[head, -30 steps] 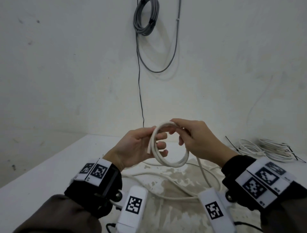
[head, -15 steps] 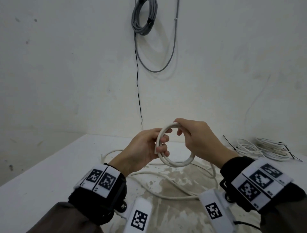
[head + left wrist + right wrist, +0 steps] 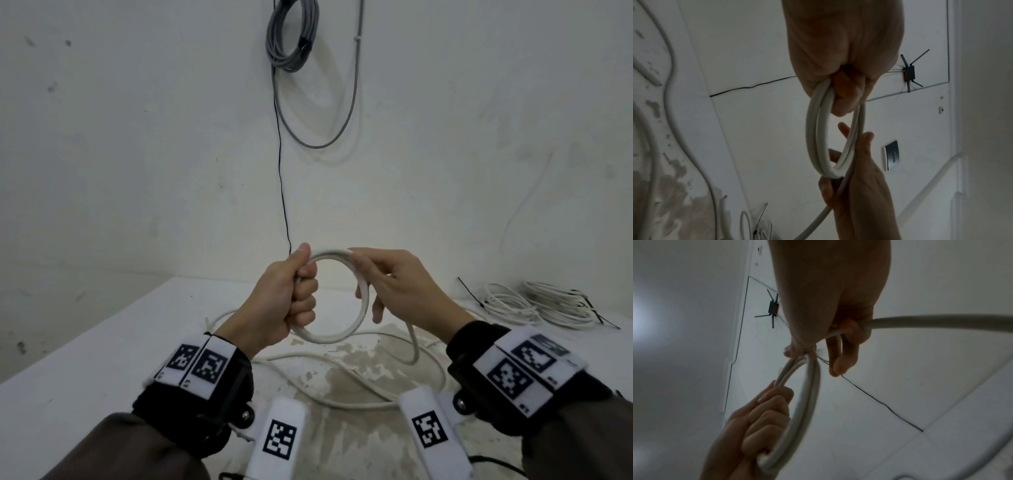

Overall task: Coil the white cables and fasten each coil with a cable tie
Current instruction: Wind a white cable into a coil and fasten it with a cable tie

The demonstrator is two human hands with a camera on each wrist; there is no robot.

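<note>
A small coil of white cable (image 3: 346, 334) (image 3: 818, 146) (image 3: 803, 402) is held upright above the table between both hands. My left hand (image 3: 291, 298) (image 3: 846, 91) grips the coil's left side in a fist, thumb on top. My right hand (image 3: 380, 284) (image 3: 838, 344) pinches the coil's upper right side, with the loose cable running through its fingers. The rest of the white cable (image 3: 342, 373) trails down from the right hand and loops over the table. Two tied white coils (image 3: 534, 303) with black cable ties (image 3: 596, 313) lie at the right.
The white table (image 3: 102, 346) has a worn brown patch (image 3: 346, 370) under the loose cable. A grey cable bundle (image 3: 291, 34) hangs on the wall behind, with a thin black wire (image 3: 282, 192) running down to the table. The table's left edge is close.
The coil has turned to face me as a rounder ring. My left hand closed into a fist on its left side; the right hand slid along the top to the right.
</note>
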